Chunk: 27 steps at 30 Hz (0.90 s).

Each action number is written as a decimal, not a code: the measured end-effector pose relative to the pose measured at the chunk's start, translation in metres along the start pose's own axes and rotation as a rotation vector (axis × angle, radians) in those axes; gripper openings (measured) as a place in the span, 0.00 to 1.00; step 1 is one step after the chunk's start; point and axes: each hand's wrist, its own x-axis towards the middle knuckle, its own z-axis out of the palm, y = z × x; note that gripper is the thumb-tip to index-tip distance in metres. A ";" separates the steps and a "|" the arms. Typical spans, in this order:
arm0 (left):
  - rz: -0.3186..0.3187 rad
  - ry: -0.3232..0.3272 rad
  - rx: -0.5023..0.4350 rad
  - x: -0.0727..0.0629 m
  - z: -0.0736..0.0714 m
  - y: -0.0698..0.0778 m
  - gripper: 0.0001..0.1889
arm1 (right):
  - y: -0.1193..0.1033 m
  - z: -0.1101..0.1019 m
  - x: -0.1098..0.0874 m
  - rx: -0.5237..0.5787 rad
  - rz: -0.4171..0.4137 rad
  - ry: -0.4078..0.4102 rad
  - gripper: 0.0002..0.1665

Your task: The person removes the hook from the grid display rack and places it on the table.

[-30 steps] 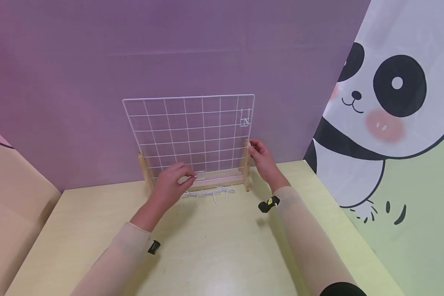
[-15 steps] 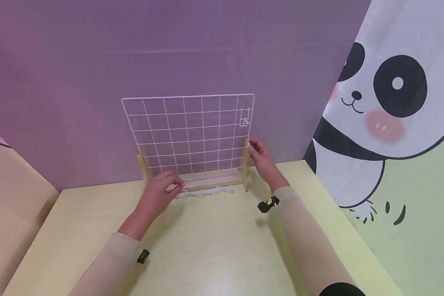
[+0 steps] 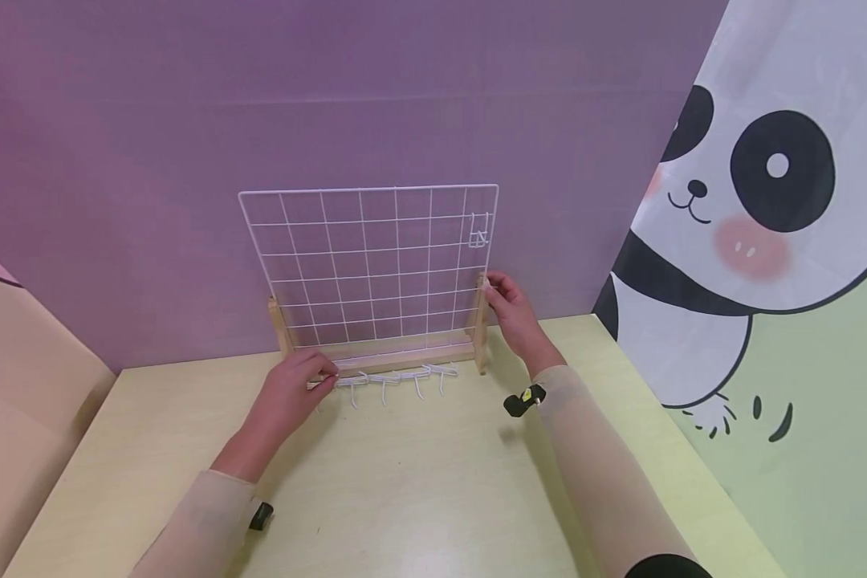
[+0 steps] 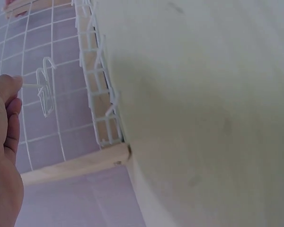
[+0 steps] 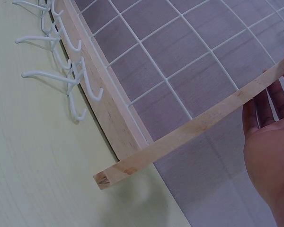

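A white wire hook point(image 4: 46, 94) hangs from the thumb and fingertips of my left hand point(image 3: 289, 393), which pinches it by its prong. That hand is low at the left front of a white wire grid point(image 3: 368, 189). The grid stands upright in a wooden stand. My right hand point(image 3: 518, 325) holds the stand's right wooden post point(image 5: 194, 130), with fingers behind it in the right wrist view. Along the foot of the grid lies a row of several loose white hooks point(image 3: 385, 379). One more hook point(image 3: 478, 239) hangs at the grid's upper right.
A pale wooden table point(image 3: 405, 498) carries the stand, whose left post point(image 3: 278, 325) is near my left hand. Behind rises a purple wall point(image 3: 368, 96). A panda picture point(image 3: 759, 265) covers the wall on the right.
My left hand has moved left and downward along the grid's front, the pinched hook going with it. My right hand stays on the post. The loose hooks keep their places.
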 end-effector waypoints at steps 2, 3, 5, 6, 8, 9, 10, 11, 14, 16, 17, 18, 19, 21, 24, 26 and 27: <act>-0.021 -0.010 0.002 -0.004 0.000 -0.002 0.12 | 0.001 0.000 0.000 0.009 -0.009 -0.003 0.13; -0.029 -0.015 0.003 -0.006 0.000 -0.003 0.12 | 0.001 -0.001 0.000 0.009 -0.011 -0.003 0.13; -0.045 -0.031 0.001 -0.008 0.001 -0.006 0.12 | 0.002 -0.001 0.000 0.007 -0.012 -0.004 0.14; -0.052 -0.041 0.002 -0.010 0.001 -0.007 0.11 | 0.002 -0.001 0.000 0.005 -0.012 -0.005 0.14; -0.076 -0.065 -0.001 -0.012 0.001 -0.010 0.11 | 0.001 -0.001 0.000 0.004 -0.012 -0.007 0.15; -0.086 -0.077 -0.004 -0.013 0.000 -0.011 0.11 | 0.001 -0.001 0.000 0.003 -0.011 -0.008 0.15; -0.095 -0.089 -0.006 -0.013 0.000 -0.011 0.11 | 0.001 -0.001 0.000 0.001 -0.010 -0.009 0.15; -0.106 -0.102 -0.006 -0.014 -0.001 -0.012 0.11 | 0.001 -0.002 0.000 0.001 -0.008 -0.010 0.16; -0.135 -0.141 -0.017 -0.013 -0.003 -0.012 0.10 | 0.001 -0.002 0.000 0.001 -0.003 -0.009 0.16; -0.150 -0.167 -0.025 -0.012 -0.005 -0.012 0.10 | 0.001 -0.002 0.000 0.002 0.001 -0.008 0.16; -0.157 -0.179 -0.029 -0.011 -0.005 -0.012 0.10 | 0.001 -0.002 0.000 0.004 0.003 -0.008 0.16; -0.160 -0.190 -0.032 -0.011 -0.006 -0.012 0.11 | 0.001 -0.001 0.000 0.003 0.005 -0.007 0.16; -0.162 -0.199 -0.036 -0.011 -0.006 -0.012 0.11 | 0.001 -0.001 0.000 0.002 0.006 -0.006 0.16; -0.156 -0.213 -0.036 -0.010 -0.005 -0.013 0.11 | 0.001 -0.001 0.000 0.001 0.011 -0.006 0.16; -0.140 -0.240 -0.035 -0.009 -0.003 -0.017 0.12 | 0.000 -0.001 -0.001 -0.010 0.016 -0.007 0.16; -0.126 -0.259 -0.026 -0.009 -0.001 -0.019 0.12 | -0.001 -0.002 -0.001 -0.017 0.016 -0.009 0.15; -0.123 -0.268 -0.025 -0.009 -0.001 -0.020 0.12 | -0.001 -0.002 -0.001 -0.019 0.016 -0.011 0.15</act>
